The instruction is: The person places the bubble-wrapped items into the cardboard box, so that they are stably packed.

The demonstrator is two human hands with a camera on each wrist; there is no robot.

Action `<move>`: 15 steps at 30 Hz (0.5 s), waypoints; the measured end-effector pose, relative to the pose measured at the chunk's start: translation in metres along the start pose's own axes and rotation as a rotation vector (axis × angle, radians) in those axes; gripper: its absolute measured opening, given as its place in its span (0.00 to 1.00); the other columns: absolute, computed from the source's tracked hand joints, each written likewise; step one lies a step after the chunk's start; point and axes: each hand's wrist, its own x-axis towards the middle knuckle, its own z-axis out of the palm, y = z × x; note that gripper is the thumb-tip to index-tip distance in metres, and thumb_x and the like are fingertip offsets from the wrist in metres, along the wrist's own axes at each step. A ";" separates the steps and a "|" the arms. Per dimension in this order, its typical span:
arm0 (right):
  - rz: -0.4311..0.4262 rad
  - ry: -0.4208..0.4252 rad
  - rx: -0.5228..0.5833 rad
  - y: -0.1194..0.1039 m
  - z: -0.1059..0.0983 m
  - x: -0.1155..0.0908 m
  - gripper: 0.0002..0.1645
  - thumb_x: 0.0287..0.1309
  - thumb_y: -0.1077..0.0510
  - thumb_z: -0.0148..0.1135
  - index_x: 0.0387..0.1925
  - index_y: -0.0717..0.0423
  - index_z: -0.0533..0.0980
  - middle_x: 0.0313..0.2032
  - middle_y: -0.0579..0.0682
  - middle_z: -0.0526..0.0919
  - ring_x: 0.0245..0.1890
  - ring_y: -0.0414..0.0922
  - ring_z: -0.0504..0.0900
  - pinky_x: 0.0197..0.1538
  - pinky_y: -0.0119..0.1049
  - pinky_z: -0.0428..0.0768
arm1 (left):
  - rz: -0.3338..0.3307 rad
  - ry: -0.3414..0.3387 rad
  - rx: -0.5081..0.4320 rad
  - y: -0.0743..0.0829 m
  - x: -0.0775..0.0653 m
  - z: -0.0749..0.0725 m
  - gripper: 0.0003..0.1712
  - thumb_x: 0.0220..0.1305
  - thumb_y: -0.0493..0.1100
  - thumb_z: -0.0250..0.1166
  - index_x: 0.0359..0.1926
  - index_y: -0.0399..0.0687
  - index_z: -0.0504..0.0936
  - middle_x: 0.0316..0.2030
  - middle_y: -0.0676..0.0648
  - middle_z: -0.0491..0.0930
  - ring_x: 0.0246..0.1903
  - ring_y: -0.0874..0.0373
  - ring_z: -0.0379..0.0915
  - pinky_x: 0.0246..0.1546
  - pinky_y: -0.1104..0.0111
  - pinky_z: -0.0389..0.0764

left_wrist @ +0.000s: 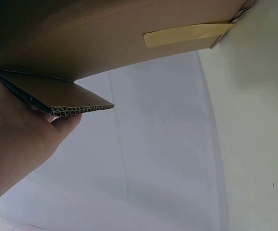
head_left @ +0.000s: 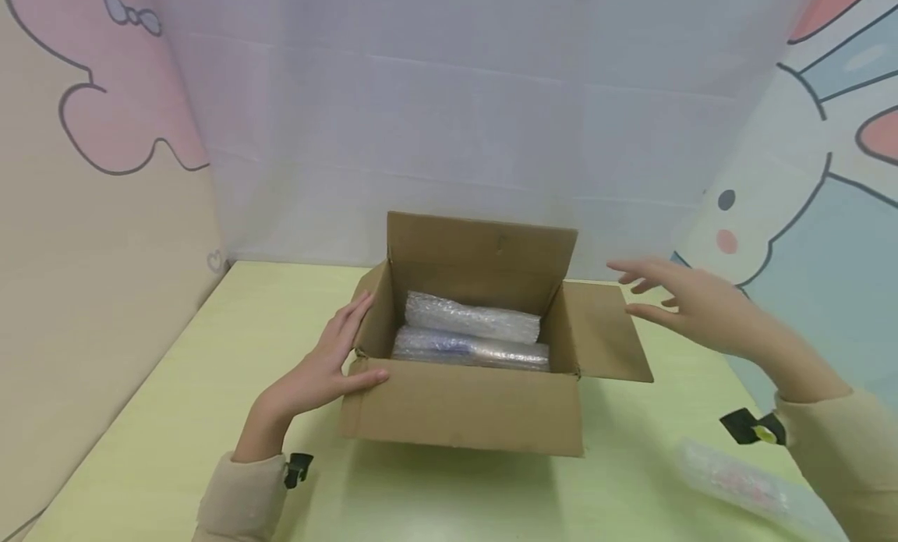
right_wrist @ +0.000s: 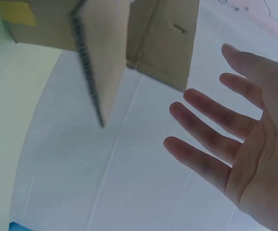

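Observation:
An opened cardboard box (head_left: 463, 405) stands on the table with its flaps folded out. Inside lie two bubble-wrapped packages, a clear one (head_left: 473, 317) at the back and one with a bluish part (head_left: 470, 348) in front. My left hand (head_left: 319, 370) grips the box at its front left corner, fingers over the left side and thumb on the front flap. In the left wrist view, a flap (left_wrist: 57, 94) rests against that hand. Spread and holding nothing, my right hand (head_left: 691, 304) hovers above and beyond the right flap (head_left: 606, 331), apart from it.
A clear bubble-wrapped package (head_left: 751, 483) with a pinkish part lies on the table (head_left: 281, 308) at the front right, partly behind the right sleeve. A pale cloth (head_left: 421, 121) hangs behind the table. Walls with cartoon figures stand on both sides.

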 end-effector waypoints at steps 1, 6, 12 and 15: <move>0.004 0.013 0.001 0.003 0.001 -0.006 0.34 0.63 0.53 0.63 0.69 0.43 0.64 0.53 0.50 0.81 0.49 0.49 0.83 0.43 0.49 0.82 | 0.002 0.001 0.001 0.000 0.000 0.000 0.59 0.60 0.54 0.68 0.77 0.60 0.35 0.77 0.49 0.34 0.75 0.45 0.34 0.68 0.38 0.53; 0.026 0.037 -0.021 0.019 0.010 -0.032 0.35 0.63 0.53 0.62 0.70 0.44 0.64 0.52 0.49 0.82 0.46 0.47 0.83 0.42 0.44 0.81 | 0.007 0.001 0.002 -0.001 -0.001 0.000 0.59 0.60 0.54 0.68 0.77 0.60 0.35 0.77 0.49 0.34 0.75 0.45 0.34 0.68 0.38 0.52; 0.084 0.055 -0.023 0.038 0.028 -0.056 0.32 0.61 0.53 0.65 0.66 0.47 0.68 0.51 0.48 0.82 0.45 0.36 0.82 0.40 0.38 0.84 | 0.010 0.004 0.004 -0.002 -0.001 0.000 0.59 0.60 0.54 0.68 0.77 0.61 0.35 0.77 0.49 0.34 0.75 0.45 0.34 0.68 0.38 0.53; 0.093 0.069 -0.019 0.047 0.041 -0.069 0.32 0.59 0.54 0.66 0.65 0.47 0.70 0.51 0.47 0.82 0.45 0.27 0.78 0.39 0.36 0.84 | 0.009 0.001 0.003 -0.003 0.000 0.000 0.59 0.60 0.54 0.68 0.77 0.61 0.35 0.77 0.49 0.34 0.75 0.45 0.35 0.68 0.38 0.53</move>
